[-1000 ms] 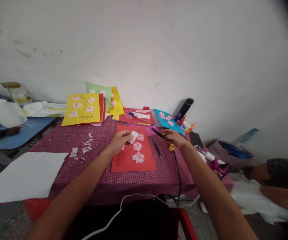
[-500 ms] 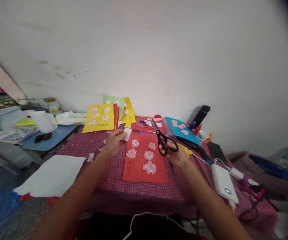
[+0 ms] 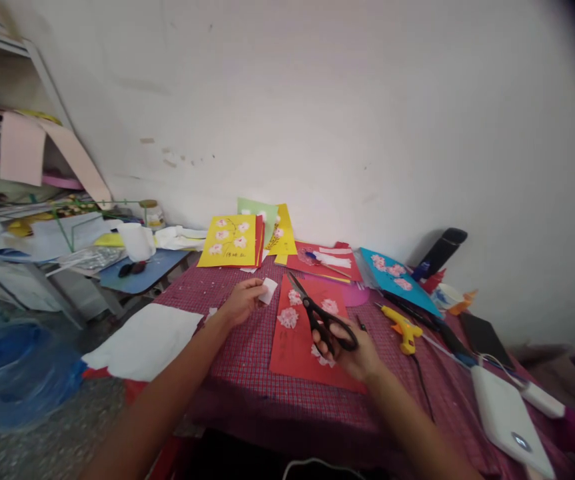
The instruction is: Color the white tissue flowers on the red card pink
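My left hand (image 3: 244, 301) pinches a small white piece of paper (image 3: 269, 291) between thumb and fingers, just left of a red sheet (image 3: 287, 353). My right hand (image 3: 354, 351) has its fingers through the handles of black-handled scissors (image 3: 320, 316), held above that sheet. The blades point up and left, toward the white paper but apart from it. Crumpled pink-and-white paper flowers (image 3: 288, 318) sit on the red sheet; the scissors and my right hand partly hide some of them.
On the checked cloth (image 3: 237, 353) lie a yellow glue gun (image 3: 403, 328), a white power bank (image 3: 510, 417) and a blue flower sheet (image 3: 378, 283). Yellow flower sheets (image 3: 230, 240) stand at the back. A white sheet (image 3: 150, 340) overhangs the left edge.
My view has turned left, so the scene sits farther right. The scissors have moved left and lower across the red sheet. The white paper has come slightly nearer to me.
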Available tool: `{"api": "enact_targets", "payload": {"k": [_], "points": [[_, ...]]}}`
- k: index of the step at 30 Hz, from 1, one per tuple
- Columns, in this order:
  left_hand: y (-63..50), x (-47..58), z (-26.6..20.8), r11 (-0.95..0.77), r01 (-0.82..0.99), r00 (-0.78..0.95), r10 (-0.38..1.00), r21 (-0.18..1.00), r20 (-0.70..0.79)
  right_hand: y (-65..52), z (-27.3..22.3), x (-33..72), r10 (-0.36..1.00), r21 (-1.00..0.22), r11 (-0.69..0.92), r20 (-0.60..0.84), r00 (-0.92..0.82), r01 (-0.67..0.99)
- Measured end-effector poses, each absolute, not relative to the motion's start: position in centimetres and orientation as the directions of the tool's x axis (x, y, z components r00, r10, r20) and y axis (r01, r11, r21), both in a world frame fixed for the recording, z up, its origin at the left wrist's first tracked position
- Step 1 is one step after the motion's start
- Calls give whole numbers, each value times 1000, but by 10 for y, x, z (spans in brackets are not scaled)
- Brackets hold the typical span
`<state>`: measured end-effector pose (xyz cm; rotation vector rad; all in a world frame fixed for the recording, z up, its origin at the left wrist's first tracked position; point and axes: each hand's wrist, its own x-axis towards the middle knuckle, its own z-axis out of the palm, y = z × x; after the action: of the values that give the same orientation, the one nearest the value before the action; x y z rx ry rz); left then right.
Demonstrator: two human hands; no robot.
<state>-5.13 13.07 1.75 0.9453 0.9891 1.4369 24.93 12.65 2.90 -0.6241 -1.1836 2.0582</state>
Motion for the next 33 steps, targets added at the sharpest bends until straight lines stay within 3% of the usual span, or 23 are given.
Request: {"api": "enact_targets", "payload": {"k": [8,33], "points": [[126,-54,20,-33,-374,-54,998,927,14,91,22,239,738,-815,-485,-187,-649,-317],[126,-53,15,-7,-366,-2,1000,930,7,91,17,233,717,-779,-541,-230,-658,-318]]}}
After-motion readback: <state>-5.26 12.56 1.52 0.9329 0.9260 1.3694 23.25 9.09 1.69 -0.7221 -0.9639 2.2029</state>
